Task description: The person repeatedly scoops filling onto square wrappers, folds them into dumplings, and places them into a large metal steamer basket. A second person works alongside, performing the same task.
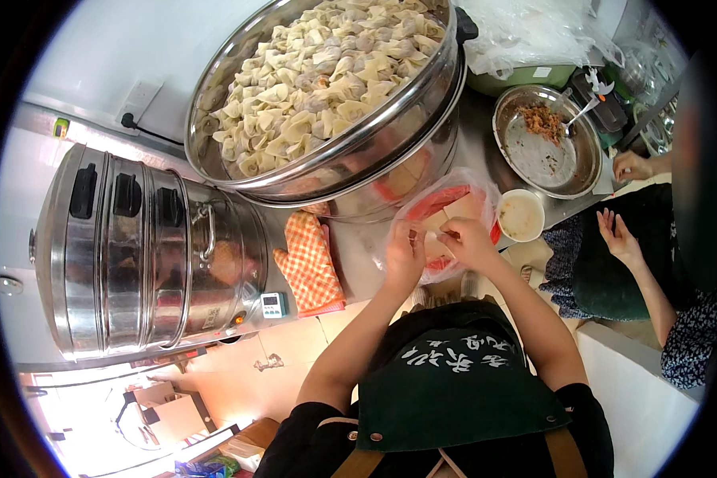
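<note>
Both my hands meet over a clear plastic bag (483, 190) that holds red-edged packs and pale, flat sheets. Between my left hand (407, 248) and my right hand (467, 242) is a small pale piece, perhaps a dumpling wrapper, at my fingertips; which fingers grip it is hard to tell. Just right of the bag stands a white bowl (520, 215) of cloudy liquid. Beyond it, a steel basin (549, 164) holds minced filling (542, 122) and a spoon (581, 115). A large steel steamer tray (358, 140) full of folded wontons (310, 89) stands behind the bag.
A checked oven mitt (312, 266) and a small digital timer (273, 305) lie left of the bag. Farther left is a stacked steel steamer (125, 251). At the right a co-worker's hands (621, 238) are near the basin. Plastic bags (526, 30) lie on a green container (523, 79) at the back.
</note>
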`<state>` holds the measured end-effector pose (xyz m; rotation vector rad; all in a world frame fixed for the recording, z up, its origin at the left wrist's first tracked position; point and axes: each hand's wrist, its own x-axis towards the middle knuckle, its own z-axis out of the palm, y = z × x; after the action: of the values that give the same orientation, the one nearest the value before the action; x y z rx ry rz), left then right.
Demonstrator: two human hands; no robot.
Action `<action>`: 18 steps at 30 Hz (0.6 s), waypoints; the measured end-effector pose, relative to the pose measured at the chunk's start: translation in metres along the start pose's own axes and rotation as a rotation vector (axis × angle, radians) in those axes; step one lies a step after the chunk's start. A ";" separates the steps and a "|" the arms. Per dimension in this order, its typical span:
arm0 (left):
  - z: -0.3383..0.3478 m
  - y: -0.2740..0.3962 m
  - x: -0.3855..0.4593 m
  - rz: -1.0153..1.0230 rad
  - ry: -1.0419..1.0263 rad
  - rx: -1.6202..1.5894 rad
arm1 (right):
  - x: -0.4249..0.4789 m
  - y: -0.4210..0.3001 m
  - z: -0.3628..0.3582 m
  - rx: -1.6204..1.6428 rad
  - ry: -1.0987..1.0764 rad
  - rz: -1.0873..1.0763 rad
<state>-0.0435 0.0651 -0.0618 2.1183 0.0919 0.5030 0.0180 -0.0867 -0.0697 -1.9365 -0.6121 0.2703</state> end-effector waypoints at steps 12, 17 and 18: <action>0.042 0.024 0.017 -0.736 -0.115 -1.807 | -0.026 -0.080 -0.040 -0.478 0.118 -0.291; 0.043 0.059 0.042 -0.822 -0.193 -2.029 | -0.029 -0.031 -0.117 -0.427 0.468 -0.129; 0.045 0.063 0.043 -0.877 -0.182 -2.051 | -0.021 -0.009 -0.134 -0.333 0.560 -0.008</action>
<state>0.0058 0.0047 -0.0187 -0.0079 0.2362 -0.2133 0.0569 -0.1994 -0.0050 -2.1947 -0.3004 -0.3967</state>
